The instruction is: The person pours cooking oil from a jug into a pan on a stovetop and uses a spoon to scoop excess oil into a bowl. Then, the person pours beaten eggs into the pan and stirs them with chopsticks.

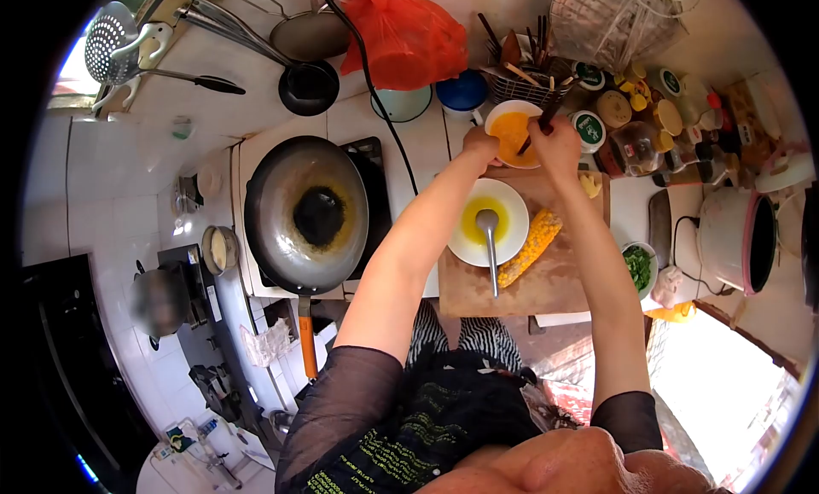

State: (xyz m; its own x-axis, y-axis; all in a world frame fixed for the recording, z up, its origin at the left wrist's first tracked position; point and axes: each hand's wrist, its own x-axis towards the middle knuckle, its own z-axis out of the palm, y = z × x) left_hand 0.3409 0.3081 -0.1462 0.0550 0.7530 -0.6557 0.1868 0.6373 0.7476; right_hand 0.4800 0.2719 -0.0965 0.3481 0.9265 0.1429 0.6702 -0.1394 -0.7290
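My left hand [482,144] grips the left rim of a white bowl [490,112] that holds orange-yellow liquid. Dark chopsticks [525,144] dip into this liquid, and my right hand [556,144] is closed on their upper part at the bowl's right side. Just below stands a white plate [458,245] with yellow-green liquid and a metal spoon [490,242] resting in it, its handle over the rim. Beside the plate a corn cob [533,248], partly stripped of kernels, lies on the wooden cutting board [563,291].
A wok [281,238] with an orange handle sits on the stove at left, a black cable [375,93] hanging beside it. Jars [589,129] and a utensil basket [520,89] stand at the back. Chopped greens fill a bowl [652,276] at right, near a pot [725,238].
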